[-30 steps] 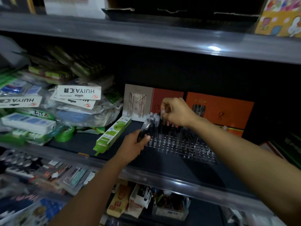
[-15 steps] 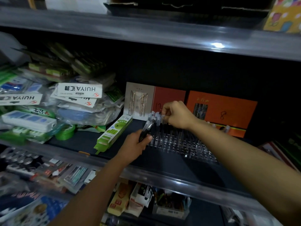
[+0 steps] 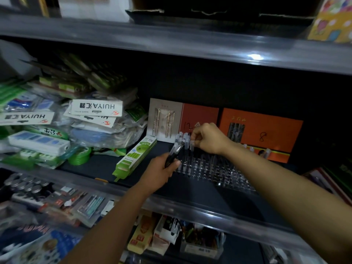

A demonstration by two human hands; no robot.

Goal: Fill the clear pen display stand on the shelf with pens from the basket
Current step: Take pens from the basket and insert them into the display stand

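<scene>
The clear pen display stand (image 3: 213, 168) sits on the dark middle shelf, its rows of transparent sockets mostly bare. Several clear-capped pens (image 3: 182, 139) stand upright at its back left corner. My left hand (image 3: 160, 169) is at the stand's left edge, closed around a bunch of dark pens (image 3: 174, 153) that point up and to the right. My right hand (image 3: 208, 138) hovers over the back left rows, fingers pinched on the top of one pen (image 3: 192, 146) standing in a socket. No basket is visible.
A green pencil box (image 3: 135, 157) lies left of the stand, with piled stationery packets (image 3: 91, 115) beyond it. Orange boxes (image 3: 261, 134) lean behind the stand. The upper shelf edge (image 3: 190, 44) overhangs; the lower shelf (image 3: 190, 244) holds more goods.
My right hand has shifted slightly right and down along the back row with a pen. The left hand stays at the stand's edge with its bunch.
</scene>
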